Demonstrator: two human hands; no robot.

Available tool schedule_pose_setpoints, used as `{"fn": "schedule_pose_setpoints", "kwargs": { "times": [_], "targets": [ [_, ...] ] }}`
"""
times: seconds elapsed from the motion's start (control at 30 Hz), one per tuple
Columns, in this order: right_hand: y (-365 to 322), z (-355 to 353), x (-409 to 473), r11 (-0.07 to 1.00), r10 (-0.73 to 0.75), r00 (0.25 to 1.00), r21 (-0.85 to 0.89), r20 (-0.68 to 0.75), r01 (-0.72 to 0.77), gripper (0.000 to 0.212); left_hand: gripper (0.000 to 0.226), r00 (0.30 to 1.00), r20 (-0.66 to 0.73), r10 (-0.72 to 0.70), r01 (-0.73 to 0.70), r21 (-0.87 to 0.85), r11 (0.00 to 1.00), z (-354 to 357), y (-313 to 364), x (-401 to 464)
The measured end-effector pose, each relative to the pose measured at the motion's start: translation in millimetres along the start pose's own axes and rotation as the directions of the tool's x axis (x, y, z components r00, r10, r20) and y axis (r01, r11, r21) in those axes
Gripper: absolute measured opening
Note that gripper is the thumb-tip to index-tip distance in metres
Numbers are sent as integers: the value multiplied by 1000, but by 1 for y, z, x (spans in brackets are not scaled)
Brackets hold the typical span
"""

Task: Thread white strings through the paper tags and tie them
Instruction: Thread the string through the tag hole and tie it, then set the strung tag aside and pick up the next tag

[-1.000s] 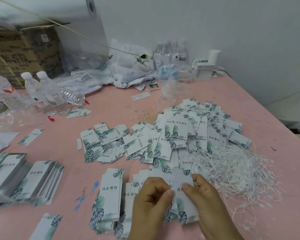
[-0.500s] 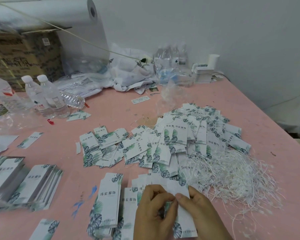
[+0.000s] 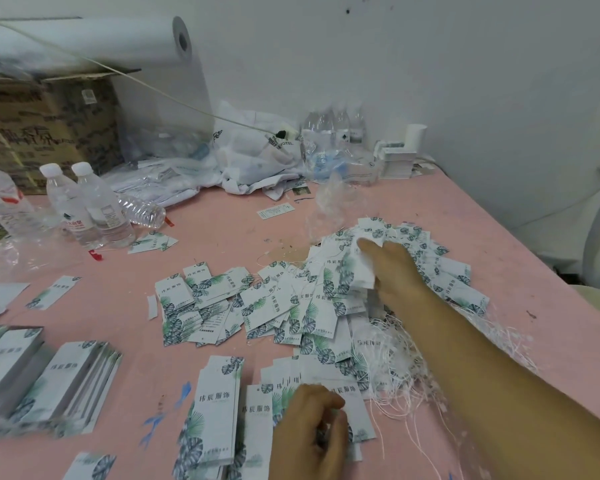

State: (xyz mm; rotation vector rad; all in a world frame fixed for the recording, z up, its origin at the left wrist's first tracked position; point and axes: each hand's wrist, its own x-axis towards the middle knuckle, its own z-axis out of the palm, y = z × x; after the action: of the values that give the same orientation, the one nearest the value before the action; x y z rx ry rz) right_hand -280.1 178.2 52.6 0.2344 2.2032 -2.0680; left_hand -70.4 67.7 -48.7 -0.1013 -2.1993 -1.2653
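A heap of white paper tags [image 3: 284, 306] printed with green leaves covers the middle of the pink table [image 3: 222, 237]. To its right lies a tangle of white strings [image 3: 395, 368]. My right hand [image 3: 395, 268] is stretched out over the far part of the heap and pinches a tag [image 3: 362, 271] that shows its white back. My left hand [image 3: 309, 434] is near the front edge, its fingers curled on the edge of a tag [image 3: 355, 410] in a row of overlapping tags.
Stacks of tags [image 3: 59, 382] sit at the left. Water bottles [image 3: 90, 206] stand at the back left, in front of a cardboard box [image 3: 49, 133] with a white roll [image 3: 84, 43] on top. Plastic bags [image 3: 257, 157] crowd the back edge. The table's right edge runs diagonally.
Both hands were together on one tag near the front. My right hand has since reached forward to the far heap with a tag, while my left hand stayed by the near row.
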Motion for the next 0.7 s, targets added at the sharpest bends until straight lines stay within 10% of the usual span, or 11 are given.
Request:
{"fn": "schedule_pose_setpoints", "kwargs": {
  "times": [0.17, 0.47, 0.7],
  "targets": [
    [11, -3, 31, 952, -43, 997, -307, -59, 23, 13, 30, 999, 48, 22, -23, 20, 1000, -2, -2, -1],
    [36, -57, -54, 844, -321, 947, -452, 5, 289, 18, 26, 995, 88, 43, -44, -1, 999, 2, 1, -2],
    [96, -60, -103, 644, -293, 956, -740, -6, 193, 13, 25, 995, 101, 16, -16, 6, 1000, 4, -2, -5]
  ]
}}
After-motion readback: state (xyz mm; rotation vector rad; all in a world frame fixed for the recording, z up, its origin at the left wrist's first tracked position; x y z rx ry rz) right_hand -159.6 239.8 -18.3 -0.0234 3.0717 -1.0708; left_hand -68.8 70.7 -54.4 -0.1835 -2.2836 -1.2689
